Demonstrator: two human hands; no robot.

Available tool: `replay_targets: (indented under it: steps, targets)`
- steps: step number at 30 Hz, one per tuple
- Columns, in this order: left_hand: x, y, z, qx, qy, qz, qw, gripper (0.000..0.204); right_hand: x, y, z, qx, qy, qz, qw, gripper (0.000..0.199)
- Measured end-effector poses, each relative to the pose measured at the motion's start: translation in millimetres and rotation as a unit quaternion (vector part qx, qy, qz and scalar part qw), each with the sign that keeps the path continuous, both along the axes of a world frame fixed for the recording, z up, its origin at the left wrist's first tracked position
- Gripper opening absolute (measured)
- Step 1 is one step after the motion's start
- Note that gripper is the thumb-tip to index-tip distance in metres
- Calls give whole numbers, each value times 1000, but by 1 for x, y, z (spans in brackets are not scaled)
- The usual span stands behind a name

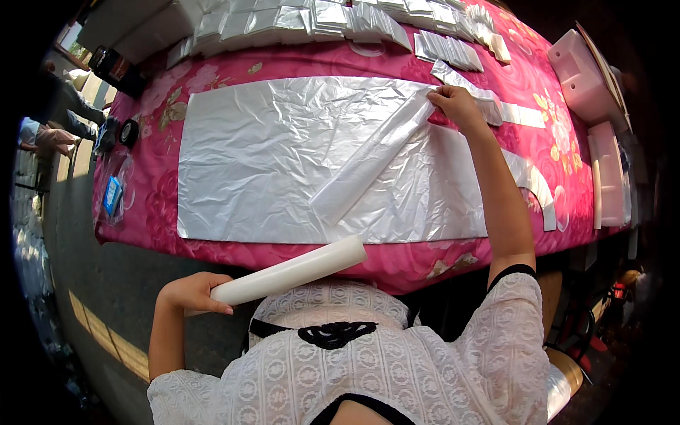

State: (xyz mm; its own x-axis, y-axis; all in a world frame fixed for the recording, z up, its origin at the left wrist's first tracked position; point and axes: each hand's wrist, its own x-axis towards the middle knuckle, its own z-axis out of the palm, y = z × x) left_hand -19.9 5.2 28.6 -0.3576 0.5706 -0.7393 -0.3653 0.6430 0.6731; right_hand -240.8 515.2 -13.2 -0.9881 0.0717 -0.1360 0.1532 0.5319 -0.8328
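My left hand is wrapped round one end of a smooth white tube, held slantwise in front of the table's near edge. A large, wrinkled silvery-white plastic sheet lies spread over the table. Across its right part runs a narrow strip of the same sheeting, slanting from near the sheet's middle up to the far right. My right hand reaches over the sheet and pinches that strip's far end between thumb and fingers.
Stacks of folded silvery packets line the far side of the pink flowered tablecloth. White foam boxes stand at the right. A black tape roll and a blue packet lie at the left edge. People are beyond, far left.
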Motion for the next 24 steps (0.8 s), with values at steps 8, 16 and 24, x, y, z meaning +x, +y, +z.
replay_targets:
  steps: [8, 16, 24]
  targets:
    - [-100, 120, 23, -92, 510, -129, 845, 45, -16, -57, 4, 7, -33, 98, 995, 17]
    - [-69, 157, -42, 113, 636, -250, 722, 70, -30, -76, 8, 15, -65, 146, 987, 17]
    - [-45, 168, -58, 45, 624, -249, 740, 85, -11, -90, 12, 55, 16, 52, 997, 56]
